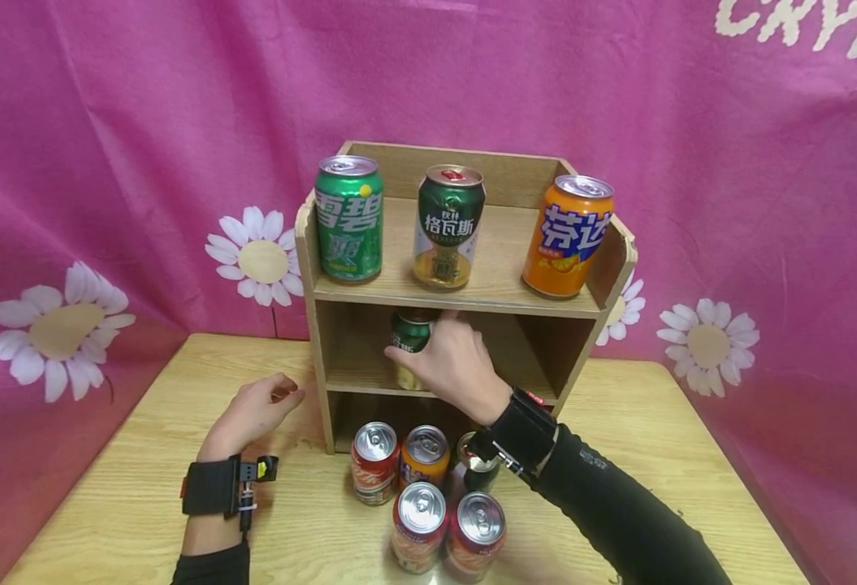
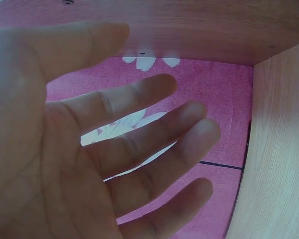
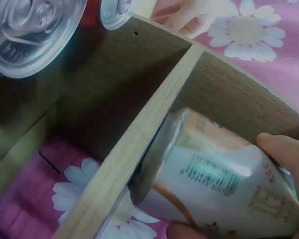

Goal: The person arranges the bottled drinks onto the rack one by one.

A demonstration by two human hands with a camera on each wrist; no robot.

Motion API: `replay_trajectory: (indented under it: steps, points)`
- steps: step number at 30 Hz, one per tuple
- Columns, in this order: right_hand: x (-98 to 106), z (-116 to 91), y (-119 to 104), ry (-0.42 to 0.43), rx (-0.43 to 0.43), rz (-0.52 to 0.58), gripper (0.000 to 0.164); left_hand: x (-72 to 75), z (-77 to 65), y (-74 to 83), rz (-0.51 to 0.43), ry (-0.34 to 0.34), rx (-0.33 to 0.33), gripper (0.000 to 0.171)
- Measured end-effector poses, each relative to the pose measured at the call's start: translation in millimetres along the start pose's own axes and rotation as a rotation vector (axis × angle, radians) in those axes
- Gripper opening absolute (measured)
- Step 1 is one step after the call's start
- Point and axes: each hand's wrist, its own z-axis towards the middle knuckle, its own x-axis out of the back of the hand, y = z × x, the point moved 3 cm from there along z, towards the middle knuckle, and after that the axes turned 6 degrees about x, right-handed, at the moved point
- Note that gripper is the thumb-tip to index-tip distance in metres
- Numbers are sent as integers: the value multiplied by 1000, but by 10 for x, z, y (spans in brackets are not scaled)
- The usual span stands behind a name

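My right hand grips a green and gold drink can at the middle level of a small wooden shelf. In the right wrist view, thumb and fingers lie on opposite sides of this can, its barcode showing. Its base is at the edge of the shelf board; whether it bears its weight there I cannot tell. My left hand is beside the shelf's left side, holding nothing. Its fingers appear relaxed and spread in the left wrist view.
On the top board stand a green can, a green-and-gold can and an orange can. Before the shelf, a red can, an orange can, a dark green can and two reddish cans stand on the table.
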Motion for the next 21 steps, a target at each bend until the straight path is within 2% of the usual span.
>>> replay_trajectory:
  steps: [9, 21]
  points:
    - [-87, 103, -61, 12, 47, -22, 47, -3, 5, -12, -8, 2, 4, 32]
    - [-192, 188, -175, -10, 66, 22, 60, -9, 18, -27, -9, -1, 3, 31]
